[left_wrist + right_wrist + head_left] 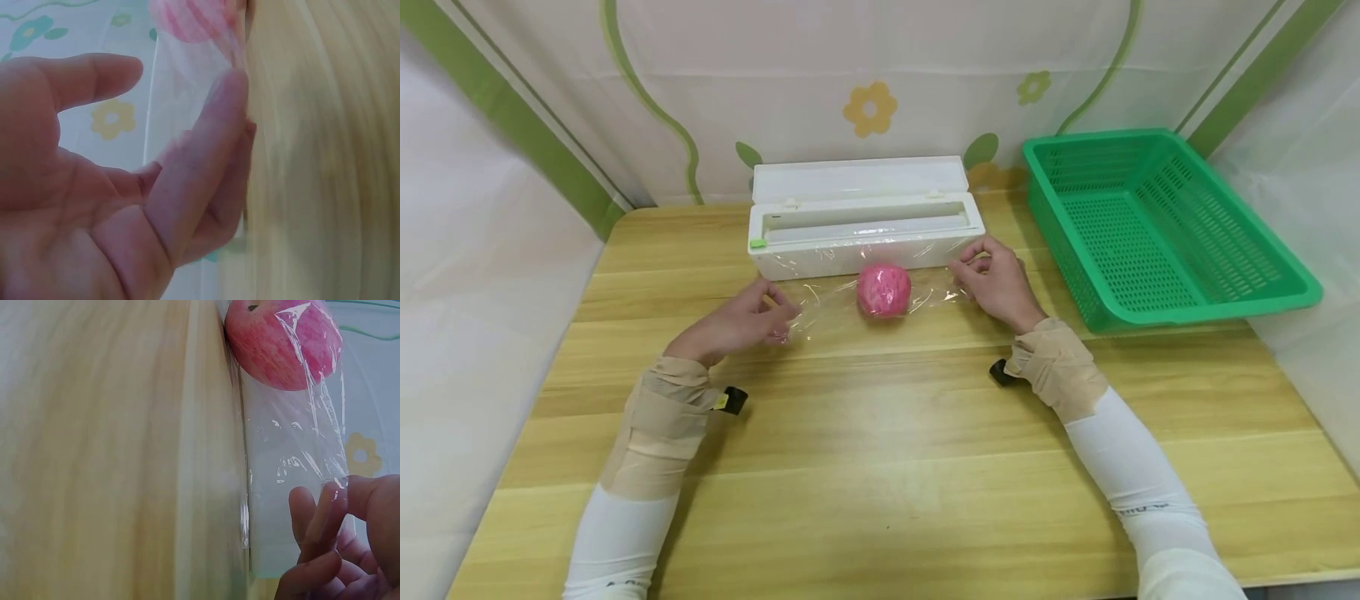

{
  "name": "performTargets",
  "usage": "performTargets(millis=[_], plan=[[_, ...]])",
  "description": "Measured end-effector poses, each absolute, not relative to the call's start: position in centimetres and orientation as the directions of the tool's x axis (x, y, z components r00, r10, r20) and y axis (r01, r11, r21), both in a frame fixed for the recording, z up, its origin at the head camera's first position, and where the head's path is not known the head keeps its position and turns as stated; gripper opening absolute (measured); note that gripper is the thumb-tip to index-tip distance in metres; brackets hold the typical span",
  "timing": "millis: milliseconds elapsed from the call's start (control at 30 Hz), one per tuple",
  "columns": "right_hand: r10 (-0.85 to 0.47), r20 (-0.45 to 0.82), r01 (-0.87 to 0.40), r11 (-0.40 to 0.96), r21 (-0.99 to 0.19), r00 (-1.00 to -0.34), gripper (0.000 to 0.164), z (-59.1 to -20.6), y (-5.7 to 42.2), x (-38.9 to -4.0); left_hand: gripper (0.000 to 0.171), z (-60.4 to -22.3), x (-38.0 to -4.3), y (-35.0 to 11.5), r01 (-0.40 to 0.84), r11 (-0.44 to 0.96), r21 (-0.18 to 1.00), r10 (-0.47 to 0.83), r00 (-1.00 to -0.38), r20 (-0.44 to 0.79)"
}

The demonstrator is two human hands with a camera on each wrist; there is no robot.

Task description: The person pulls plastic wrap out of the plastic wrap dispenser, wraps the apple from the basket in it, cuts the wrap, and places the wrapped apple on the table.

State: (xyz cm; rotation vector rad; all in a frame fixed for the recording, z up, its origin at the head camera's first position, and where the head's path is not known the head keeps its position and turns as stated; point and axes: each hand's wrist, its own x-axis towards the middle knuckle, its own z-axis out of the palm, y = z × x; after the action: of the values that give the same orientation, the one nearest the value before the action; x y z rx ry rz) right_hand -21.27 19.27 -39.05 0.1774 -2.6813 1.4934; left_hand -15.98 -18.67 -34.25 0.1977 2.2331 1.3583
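A pink-red apple (883, 290) sits in front of the white plastic-wrap box (808, 265), with clear plastic wrap (297, 437) draped over it. The wrap stretches out to both sides of the apple and back over the front of the box. At the apple's right, my right hand (996, 283) pinches an edge of the wrap between thumb and forefinger. My left hand (741, 321) is at the wrap's left end; in the left wrist view its thumb stands well apart from the extended fingers (203, 156), which are beside the film.
The box lid (861, 178) is raised at the back, and a roll (872, 227) lies inside. A small green piece (757, 243) is on the box's left front rim. To the right stands a green plastic basket (1075, 279). A flowered curtain (820, 83) hangs behind the wooden table (865, 467).
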Motion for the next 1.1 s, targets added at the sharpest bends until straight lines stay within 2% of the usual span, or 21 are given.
performTargets(millis=[267, 567, 833, 1100], plan=[[-0.08, 0.114, -0.139, 0.527, -0.838, -0.99, 0.026, -38.96, 19.29, -21.22, 0.045, -34.17, -16.25, -18.54, -0.125, 0.391, 0.912, 0.346, -0.898, -0.271], [-0.079, 0.084, -0.113, 0.535, -0.837, -0.993, 0.026, -39.02, 19.32, -21.2, 0.041, -33.58, -16.23, -18.65, -0.063, 0.421, 0.905, 0.306, -0.929, -0.207], [-0.081, 0.089, -0.118, 0.522, -0.845, -0.993, 0.026, -39.11, 19.37, -21.18, 0.044, -33.64, -16.21, -18.52, -0.029, 0.357, 0.934, 0.242, -0.963, -0.123], [-0.073, 0.117, -0.138, 0.529, -0.837, -0.99, 0.019, -39.25, 19.38, -21.2, 0.047, -34.3, -15.95, -17.86, 0.038, 0.581, 0.813, 0.196, -0.976, -0.094]])
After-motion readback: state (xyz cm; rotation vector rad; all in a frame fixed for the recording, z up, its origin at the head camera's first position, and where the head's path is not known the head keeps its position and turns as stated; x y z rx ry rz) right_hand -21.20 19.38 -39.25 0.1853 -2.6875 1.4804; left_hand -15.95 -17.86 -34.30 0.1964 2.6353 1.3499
